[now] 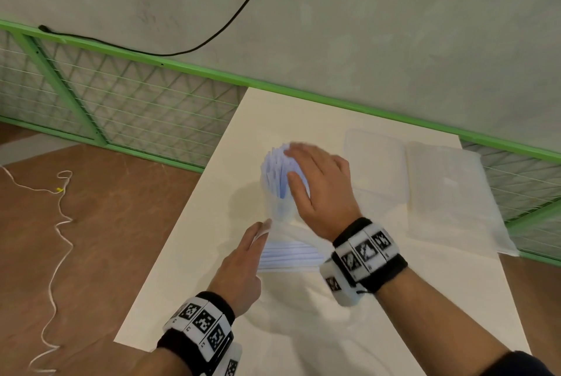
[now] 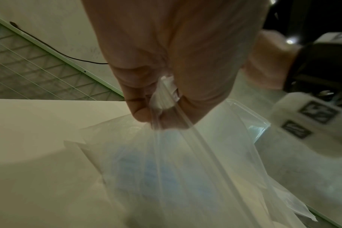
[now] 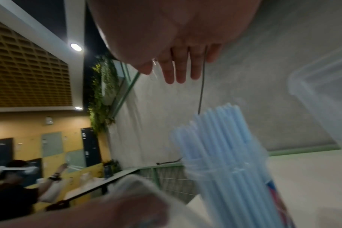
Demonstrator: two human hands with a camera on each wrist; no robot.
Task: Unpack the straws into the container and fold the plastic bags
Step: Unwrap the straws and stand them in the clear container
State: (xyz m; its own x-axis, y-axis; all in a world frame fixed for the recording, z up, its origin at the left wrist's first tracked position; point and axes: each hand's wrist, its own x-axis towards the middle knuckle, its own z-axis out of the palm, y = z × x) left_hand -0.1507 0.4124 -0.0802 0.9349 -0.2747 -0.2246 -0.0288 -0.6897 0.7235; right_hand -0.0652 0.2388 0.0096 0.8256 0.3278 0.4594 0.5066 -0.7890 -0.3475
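A bundle of pale blue straws sticks up out of a clear plastic bag on the white table. My left hand pinches the edge of the plastic bag between thumb and fingers. My right hand hovers over the tops of the straws with its fingers straight, and no grip on them shows. A second flat pack of straws lies under my right wrist. The clear container sits just right of my right hand.
A flat clear plastic piece lies right of the container near the table's right edge. A green mesh fence runs behind the table, with a black cable on the wall. A white cord trails on the floor to the left.
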